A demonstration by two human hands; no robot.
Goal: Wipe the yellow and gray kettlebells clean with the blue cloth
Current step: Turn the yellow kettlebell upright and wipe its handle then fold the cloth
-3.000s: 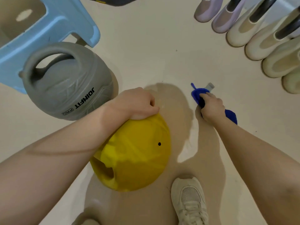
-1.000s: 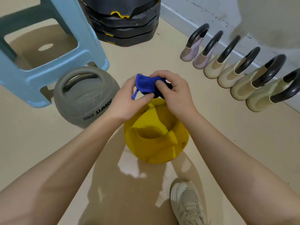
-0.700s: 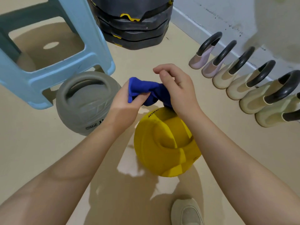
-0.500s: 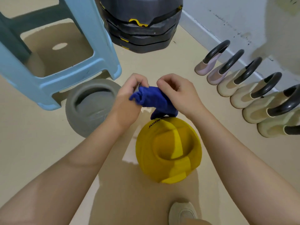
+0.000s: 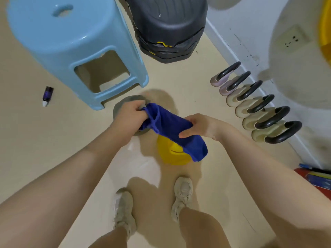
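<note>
1. Here, the blue cloth (image 5: pixel 172 127) is stretched in the air between both hands, one end bunched and the other hanging loose.
2. The left hand (image 5: pixel 130 115) is closed around the cloth's bunched upper end.
3. The right hand (image 5: pixel 200 126) is pinched on the cloth near its middle, thumb below and fingers on top; the free end droops below this hand.
4. The yellow kettlebell (image 5: pixel 172 154) is seen on the floor just below the right hand, partly covered by the hanging cloth.
5. The gray kettlebell (image 5: pixel 121 106) is found behind the left hand, mostly hidden by it.
6. A blue stool (image 5: pixel 75 45) is placed beyond the left hand, just past the gray kettlebell.
7. A row of small kettlebells (image 5: pixel 254 106) is lined along the wall, outward of the right hand.
</note>
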